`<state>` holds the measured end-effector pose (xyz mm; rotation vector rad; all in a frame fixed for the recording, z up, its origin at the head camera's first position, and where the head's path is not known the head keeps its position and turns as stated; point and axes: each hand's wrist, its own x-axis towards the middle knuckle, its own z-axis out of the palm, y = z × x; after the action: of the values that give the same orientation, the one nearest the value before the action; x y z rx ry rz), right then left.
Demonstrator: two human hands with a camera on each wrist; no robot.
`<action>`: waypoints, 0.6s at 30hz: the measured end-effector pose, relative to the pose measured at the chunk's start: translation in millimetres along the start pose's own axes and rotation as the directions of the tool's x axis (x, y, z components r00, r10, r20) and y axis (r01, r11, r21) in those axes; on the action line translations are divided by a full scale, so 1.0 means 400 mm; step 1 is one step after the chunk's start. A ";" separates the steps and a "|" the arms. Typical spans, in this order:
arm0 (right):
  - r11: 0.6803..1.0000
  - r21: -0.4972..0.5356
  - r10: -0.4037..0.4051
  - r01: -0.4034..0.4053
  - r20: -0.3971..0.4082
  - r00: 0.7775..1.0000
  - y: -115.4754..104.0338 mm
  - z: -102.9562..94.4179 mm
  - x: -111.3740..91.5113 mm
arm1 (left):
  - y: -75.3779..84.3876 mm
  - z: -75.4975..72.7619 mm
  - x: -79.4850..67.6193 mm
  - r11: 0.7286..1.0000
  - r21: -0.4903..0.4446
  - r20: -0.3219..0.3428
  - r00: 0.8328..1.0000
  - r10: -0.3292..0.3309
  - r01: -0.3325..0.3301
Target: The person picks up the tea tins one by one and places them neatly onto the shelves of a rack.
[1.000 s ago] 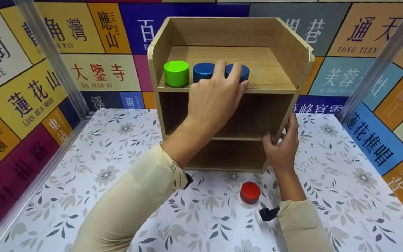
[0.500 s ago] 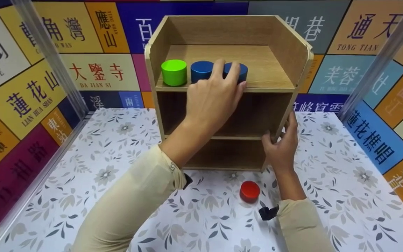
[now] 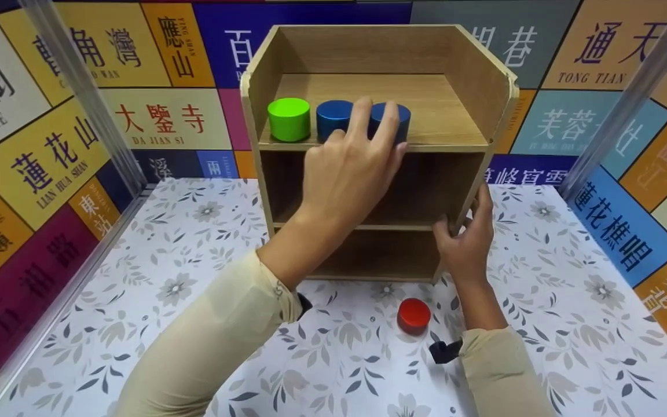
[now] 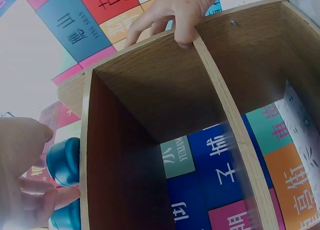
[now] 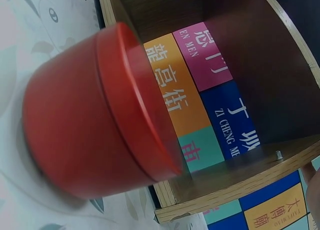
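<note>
Blue metal, round and squat: the right-hand blue tin (image 3: 392,117) sits on the top shelf of the open-backed wooden shelf unit (image 3: 487,87), and my left hand (image 3: 350,168) has its fingers curled over the tin's front. Just left of my fingertips stands a second round blue tin (image 3: 332,116), touching or nearly touching the first; beyond it is a round lime-green tin (image 3: 289,119). My right hand (image 3: 465,240) grips the unit's right front edge, low down. A round red tin (image 3: 414,315) sits on the floral tabletop (image 3: 136,278), near my right wrist. I judge the risks to be these: my knuckles could nudge the neighbouring blue tin off the shelf lip, and a loosened right hand could let the light unit slide.
</note>
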<state>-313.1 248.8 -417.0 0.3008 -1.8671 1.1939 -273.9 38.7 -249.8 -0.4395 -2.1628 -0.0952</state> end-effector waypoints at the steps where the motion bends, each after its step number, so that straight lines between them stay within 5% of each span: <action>1: 1.000 -0.001 -0.004 0.004 0.001 1.000 0.000 0.001 0.000 | 0.000 -0.002 -0.004 1.000 0.006 -0.016 1.000 0.005 -0.005; 18: 1.000 -0.012 -0.014 0.014 0.008 1.000 -0.022 0.001 0.001 | 0.012 -0.011 -0.115 0.985 0.041 -0.172 0.970 0.170 -0.165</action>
<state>-308.2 243.9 -411.4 0.3120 -1.8757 1.1739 -244.1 29.5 -284.5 -0.5748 -1.9446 -0.0100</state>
